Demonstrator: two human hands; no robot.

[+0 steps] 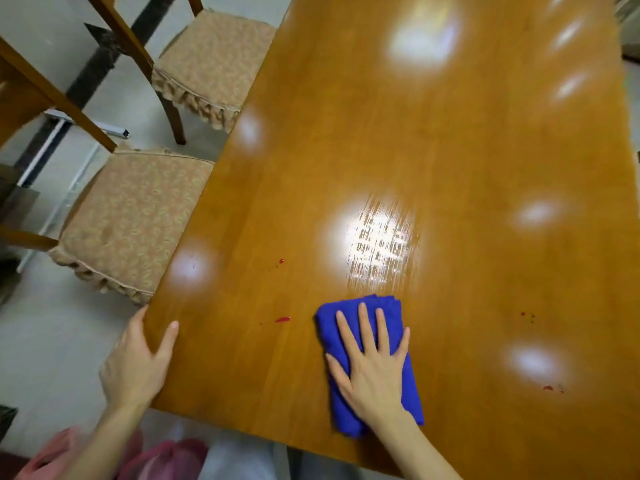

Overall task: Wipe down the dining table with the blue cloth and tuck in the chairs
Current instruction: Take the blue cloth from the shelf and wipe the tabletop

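Observation:
A folded blue cloth [346, 323] lies on the glossy wooden dining table [433, 150] near its front edge. My right hand [372, 365] presses flat on the cloth with straight, spread fingers. My left hand [138, 362] grips the table's near left corner, thumb on top and fingers under the edge. Small red stains mark the wood: one [282, 319] left of the cloth, one [281, 261] further up, some [528, 315] to the right. A wet streaked patch [381, 244] shines just beyond the cloth.
Two wooden chairs with beige cushions stand along the table's left side, the near chair [128, 216] and the far chair [211, 64], both pulled out from the table. Pale tiled floor [52, 341] lies to the left. Pink fabric [162, 459] shows below the table edge.

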